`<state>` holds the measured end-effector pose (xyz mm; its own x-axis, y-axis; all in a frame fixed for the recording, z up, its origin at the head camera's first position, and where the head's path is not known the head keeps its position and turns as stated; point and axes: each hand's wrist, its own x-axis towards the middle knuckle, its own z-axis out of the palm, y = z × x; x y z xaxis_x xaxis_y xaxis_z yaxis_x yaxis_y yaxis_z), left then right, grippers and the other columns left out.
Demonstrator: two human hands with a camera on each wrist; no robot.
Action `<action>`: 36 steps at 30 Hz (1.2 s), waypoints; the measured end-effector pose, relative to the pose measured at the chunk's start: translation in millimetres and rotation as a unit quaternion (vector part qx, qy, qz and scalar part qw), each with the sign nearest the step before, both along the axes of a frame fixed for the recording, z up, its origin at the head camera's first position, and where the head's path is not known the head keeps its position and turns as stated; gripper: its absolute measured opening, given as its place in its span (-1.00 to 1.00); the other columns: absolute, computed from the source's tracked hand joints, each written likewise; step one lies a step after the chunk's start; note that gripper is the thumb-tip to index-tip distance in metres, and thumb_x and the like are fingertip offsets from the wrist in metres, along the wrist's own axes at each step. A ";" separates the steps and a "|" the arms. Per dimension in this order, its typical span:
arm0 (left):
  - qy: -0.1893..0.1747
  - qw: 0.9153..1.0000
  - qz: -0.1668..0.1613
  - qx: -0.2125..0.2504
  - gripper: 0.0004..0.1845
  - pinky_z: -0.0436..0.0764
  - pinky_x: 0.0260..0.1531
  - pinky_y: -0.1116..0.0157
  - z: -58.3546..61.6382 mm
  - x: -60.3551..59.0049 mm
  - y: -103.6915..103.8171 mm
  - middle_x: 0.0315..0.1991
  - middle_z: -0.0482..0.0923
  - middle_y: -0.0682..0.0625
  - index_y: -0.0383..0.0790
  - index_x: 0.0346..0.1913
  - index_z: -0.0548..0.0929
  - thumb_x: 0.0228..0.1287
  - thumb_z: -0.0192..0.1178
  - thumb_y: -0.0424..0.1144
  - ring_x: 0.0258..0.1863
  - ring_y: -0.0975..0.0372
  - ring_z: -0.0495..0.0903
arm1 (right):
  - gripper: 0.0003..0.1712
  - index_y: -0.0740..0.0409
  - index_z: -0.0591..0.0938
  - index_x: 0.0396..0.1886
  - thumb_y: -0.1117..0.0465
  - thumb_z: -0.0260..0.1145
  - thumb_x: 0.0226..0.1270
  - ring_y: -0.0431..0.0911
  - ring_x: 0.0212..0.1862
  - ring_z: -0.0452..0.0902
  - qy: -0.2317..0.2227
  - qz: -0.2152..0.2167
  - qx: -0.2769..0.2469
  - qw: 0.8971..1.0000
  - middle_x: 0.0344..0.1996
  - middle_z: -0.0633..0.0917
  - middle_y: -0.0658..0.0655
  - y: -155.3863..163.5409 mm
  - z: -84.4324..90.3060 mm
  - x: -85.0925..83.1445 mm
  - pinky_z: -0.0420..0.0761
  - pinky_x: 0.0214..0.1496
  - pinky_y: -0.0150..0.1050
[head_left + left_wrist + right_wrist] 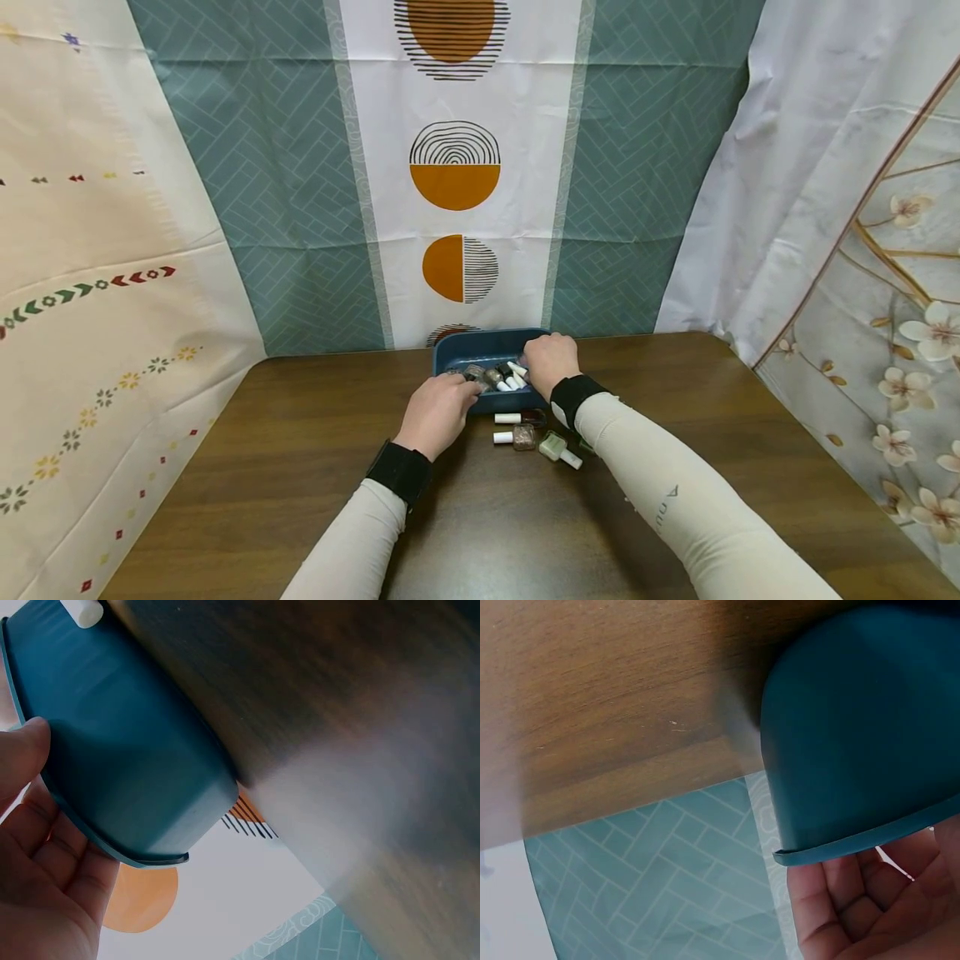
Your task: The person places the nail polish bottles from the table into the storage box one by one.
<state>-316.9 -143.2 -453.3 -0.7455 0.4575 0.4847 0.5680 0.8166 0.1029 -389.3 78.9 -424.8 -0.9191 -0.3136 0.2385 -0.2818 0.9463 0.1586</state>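
A dark blue plastic bin [491, 402] stands at the back of the table, holding several small nail polish bottles [513, 381] with white or black caps. Over its left front corner reaches my left hand [437, 410]; in the left wrist view the thumb [34, 746] overlaps the rim and the curled fingers pass behind it. My right hand [552, 365] bends over the right side, its curled fingers [847, 889] behind the rim in the right wrist view. The bin wall hides both hands' fingertips; I cannot tell what they hold inside.
In front of the bin lie a dark polish bottle [532, 417], a glittery brown one [523, 437] and a green one [553, 446], all white-capped. Another green bottle [587, 447] is partly hidden by the right forearm. Patterned cloths [457, 275] hang behind the brown table [322, 467].
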 end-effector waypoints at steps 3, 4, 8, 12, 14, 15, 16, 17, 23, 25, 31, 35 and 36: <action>-0.001 1.000 0.001 -0.002 -0.86 0.74 -0.11 0.11 0.7 -0.3 0.6 -0.32 0.72 0.01 -0.13 0.01 0.91 0.47 0.49 -0.31 -0.24 0.08 0.73 | -0.87 -0.02 0.91 -0.23 0.05 0.66 0.39 0.12 -0.28 0.71 -0.002 -0.002 -0.004 1.000 -0.33 0.85 0.07 0.0 -0.3 -0.1 0.77 -0.15 0.06; -0.002 1.000 0.003 -0.003 -0.86 0.74 -0.10 0.11 0.7 -0.4 0.7 -0.31 0.73 0.01 -0.12 0.01 0.91 0.47 0.49 -0.31 -0.24 0.09 0.73 | -0.87 -0.02 0.91 -0.25 0.04 0.65 0.40 0.11 -0.28 0.71 -0.002 -0.002 -0.005 1.000 -0.34 0.85 0.06 0.0 -0.5 0.0 0.77 -0.15 0.06; -0.004 1.000 0.004 -0.005 -0.86 0.74 -0.10 0.11 0.4 0.2 0.9 -0.31 0.73 0.01 -0.12 0.01 0.91 0.46 0.49 -0.32 -0.23 0.08 0.74 | -0.85 0.01 0.90 -0.32 0.07 0.62 0.44 0.12 -0.30 0.71 0.000 0.003 -0.007 1.000 -0.37 0.85 0.08 0.6 -1.0 0.6 0.78 -0.16 0.07; -0.004 1.000 0.003 -0.002 -0.85 0.73 -0.11 0.10 0.1 0.7 1.2 -0.31 0.73 0.00 -0.14 0.01 0.91 0.46 0.49 -0.33 -0.23 0.07 0.73 | -0.78 0.03 0.87 -0.40 0.09 0.59 0.49 0.12 -0.33 0.71 0.003 0.015 -0.009 1.000 -0.43 0.82 0.10 2.6 -1.1 2.0 0.78 -0.20 0.07; -0.004 1.000 0.002 -0.001 -0.85 0.73 -0.10 0.10 0.3 0.9 1.4 -0.30 0.73 0.00 -0.14 0.01 0.91 0.46 0.49 -0.33 -0.23 0.07 0.73 | -0.77 0.05 0.85 -0.42 0.10 0.61 0.46 0.13 -0.34 0.71 0.007 0.023 -0.010 1.000 -0.46 0.81 0.11 4.4 -0.8 3.4 0.78 -0.22 0.07; -0.005 1.000 0.002 0.001 -0.85 0.73 -0.10 0.09 0.5 0.8 1.4 -0.30 0.73 0.00 -0.14 0.01 0.91 0.46 0.49 -0.33 -0.22 0.07 0.73 | -0.76 0.06 0.84 -0.43 0.10 0.62 0.44 0.14 -0.35 0.71 0.010 0.028 -0.011 0.999 -0.47 0.80 0.11 5.6 -0.7 4.1 0.78 -0.23 0.07; -0.005 1.000 0.002 0.001 -0.85 0.74 -0.10 0.09 0.6 0.8 1.4 -0.30 0.74 0.00 -0.15 0.01 0.91 0.46 0.49 -0.33 -0.22 0.07 0.73 | -0.75 0.07 0.83 -0.45 0.11 0.64 0.41 0.14 -0.35 0.71 0.012 0.033 -0.013 0.999 -0.48 0.79 0.12 6.7 -0.4 5.1 0.78 -0.24 0.07; -0.006 1.000 0.002 0.002 -0.86 0.74 -0.10 0.08 0.8 0.7 1.3 -0.30 0.74 0.00 -0.15 0.01 0.91 0.46 0.49 -0.33 -0.22 0.06 0.74 | -0.74 0.08 0.82 -0.45 0.11 0.66 0.39 0.14 -0.35 0.71 0.017 0.039 -0.014 0.999 -0.48 0.78 0.12 8.1 -0.5 5.9 0.78 -0.25 0.06; -0.009 1.000 -0.002 0.003 -0.85 0.74 -0.08 0.07 0.3 -0.5 0.0 -0.29 0.74 0.00 -0.15 0.02 0.91 0.47 0.48 -0.33 -0.21 0.05 0.74 | -0.70 0.15 0.76 -0.52 0.17 0.65 0.38 0.16 -0.32 0.69 0.046 0.072 -0.026 0.996 -0.46 0.72 0.16 16.4 -0.6 13.0 0.76 -0.23 0.07; -0.007 1.000 0.000 -0.001 -0.85 0.74 -0.08 0.08 -0.8 -0.9 -0.3 -0.29 0.74 0.00 -0.14 0.02 0.90 0.47 0.48 -0.32 -0.21 0.06 0.74 | -0.75 0.16 0.78 -0.46 0.19 0.60 0.42 0.15 -0.30 0.69 0.054 0.079 -0.027 0.995 -0.44 0.71 0.16 19.2 -1.1 15.4 0.76 -0.20 0.06; -0.010 1.000 0.006 -0.012 -0.85 0.74 -0.05 0.09 -2.7 -1.4 -1.0 -0.27 0.75 0.01 -0.12 0.03 0.90 0.49 0.48 -0.30 -0.18 0.08 0.74 | -0.73 0.25 0.83 0.04 0.13 0.47 0.60 0.14 0.02 0.77 0.056 0.106 -0.037 0.992 -0.09 0.83 0.21 26.8 -1.7 19.9 0.72 0.18 0.05; -0.015 1.000 0.010 -0.010 -0.84 0.74 -0.02 0.09 -1.0 -1.4 -0.3 -0.26 0.76 0.01 -0.11 0.04 0.90 0.49 0.48 -0.30 -0.17 0.08 0.74 | -0.42 0.29 0.68 0.41 -0.05 0.38 0.68 0.15 0.37 0.65 0.039 0.114 -0.054 0.991 0.29 0.75 0.25 32.1 1.3 25.0 0.49 0.54 0.11; -0.018 1.000 0.012 -0.011 -0.84 0.74 -0.01 0.09 -0.4 -1.4 0.0 -0.25 0.76 0.01 -0.11 0.05 0.90 0.49 0.47 -0.29 -0.17 0.08 0.74 | -0.35 0.28 0.65 0.46 -0.10 0.36 0.68 0.15 0.42 0.62 0.033 0.114 -0.060 0.991 0.34 0.72 0.26 33.1 2.3 26.7 0.43 0.58 0.14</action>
<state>-318.2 -143.2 -453.7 -0.7728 0.4498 0.4478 0.5452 0.8316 0.1056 -362.6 112.1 -422.6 -0.8086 -0.4770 0.3443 -0.4834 0.8723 0.0734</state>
